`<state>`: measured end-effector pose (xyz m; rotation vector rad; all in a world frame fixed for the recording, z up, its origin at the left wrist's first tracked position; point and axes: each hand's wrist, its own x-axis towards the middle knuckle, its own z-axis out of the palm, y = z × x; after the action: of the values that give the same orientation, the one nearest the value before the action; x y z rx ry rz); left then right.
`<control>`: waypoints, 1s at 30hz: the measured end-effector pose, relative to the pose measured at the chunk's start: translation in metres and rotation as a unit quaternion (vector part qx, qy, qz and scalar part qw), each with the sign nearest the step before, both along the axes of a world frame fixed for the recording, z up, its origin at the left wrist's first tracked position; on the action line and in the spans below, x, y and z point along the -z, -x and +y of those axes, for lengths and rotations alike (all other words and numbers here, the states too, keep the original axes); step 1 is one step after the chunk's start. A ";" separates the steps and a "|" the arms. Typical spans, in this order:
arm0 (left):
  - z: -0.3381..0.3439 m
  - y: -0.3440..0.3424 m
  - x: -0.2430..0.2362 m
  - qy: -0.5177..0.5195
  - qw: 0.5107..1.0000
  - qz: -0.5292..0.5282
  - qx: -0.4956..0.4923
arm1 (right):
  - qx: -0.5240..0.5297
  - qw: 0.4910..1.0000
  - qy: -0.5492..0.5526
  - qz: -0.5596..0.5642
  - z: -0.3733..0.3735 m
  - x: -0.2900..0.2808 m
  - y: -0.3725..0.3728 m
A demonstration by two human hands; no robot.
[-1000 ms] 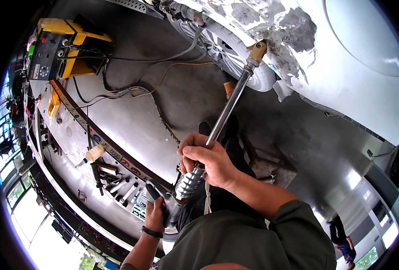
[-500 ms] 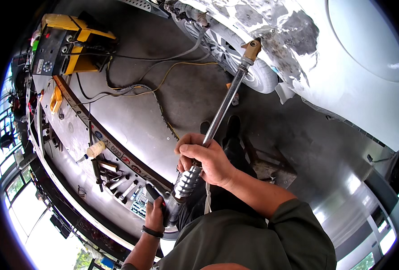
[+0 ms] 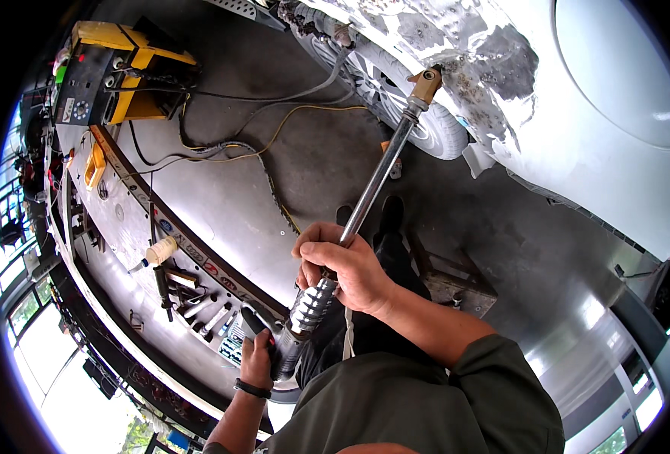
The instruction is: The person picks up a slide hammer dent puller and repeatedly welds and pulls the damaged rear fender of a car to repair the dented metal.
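Observation:
A slide-hammer dent puller (image 3: pixel 381 175) runs slantwise from my lap up to a white car panel (image 3: pixel 615 113). Its brass-coloured head meets the panel at a scraped grey patch (image 3: pixel 456 68); whether it is fixed there I cannot tell. My right hand (image 3: pixel 346 268) is closed round the steel shaft, just above the ribbed metal section. Down at the rear end, my left hand (image 3: pixel 256 362) grips the puller's dark handle, its fingers partly hidden.
A yellow and black welding machine (image 3: pixel 123 76) stands at the upper left, with cables (image 3: pixel 237 144) trailing across the floor. Hand tools and a cream bottle (image 3: pixel 161 250) lie on the workbench (image 3: pixel 123 227) at left. A low stool (image 3: pixel 456 284) is right of my legs, below the car wheel (image 3: pixel 433 132).
My left hand and the puller's rear end have shifted slightly down and left. My right hand keeps its hold on the shaft, almost unmoved.

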<state>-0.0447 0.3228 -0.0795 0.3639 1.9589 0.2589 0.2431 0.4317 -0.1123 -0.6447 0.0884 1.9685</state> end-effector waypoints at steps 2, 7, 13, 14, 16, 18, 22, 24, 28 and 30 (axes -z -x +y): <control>-0.001 0.003 0.001 0.000 1.000 0.001 0.010 | 0.001 1.000 0.000 0.000 0.001 0.000 0.001; -0.005 0.010 0.002 0.018 0.997 0.037 0.068 | 0.004 1.000 0.008 -0.007 0.001 -0.002 0.001; -0.014 0.031 0.010 0.011 0.992 0.048 0.113 | 0.004 1.000 0.014 -0.004 0.003 -0.002 0.002; -0.017 0.037 0.011 -0.012 0.987 0.042 0.155 | 0.004 1.000 0.014 -0.004 0.004 -0.004 0.002; -0.014 0.040 0.007 -0.077 0.920 0.097 0.371 | 0.005 1.000 0.015 -0.005 0.005 -0.005 0.002; -0.004 0.032 -0.001 -0.115 0.825 0.152 0.532 | 0.005 1.000 0.018 -0.011 0.005 -0.004 0.003; 0.003 0.019 -0.008 -0.022 0.962 0.058 0.265 | 0.018 1.000 0.025 0.004 0.004 -0.004 0.005; 0.008 0.015 -0.009 -0.028 0.954 0.078 0.289 | 0.018 0.999 0.029 0.003 0.005 -0.005 0.004; 0.013 0.028 -0.001 0.074 0.964 -0.190 -0.170 | 0.044 0.998 0.025 -0.033 0.015 -0.005 -0.008; -0.021 0.071 0.029 0.033 0.982 -0.176 -0.067 | 0.066 0.996 0.016 -0.061 0.036 -0.002 -0.031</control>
<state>-0.1157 0.3020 -0.1084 0.1313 1.6396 0.3209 0.2744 0.4682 -0.1104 -0.7588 0.0851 1.7999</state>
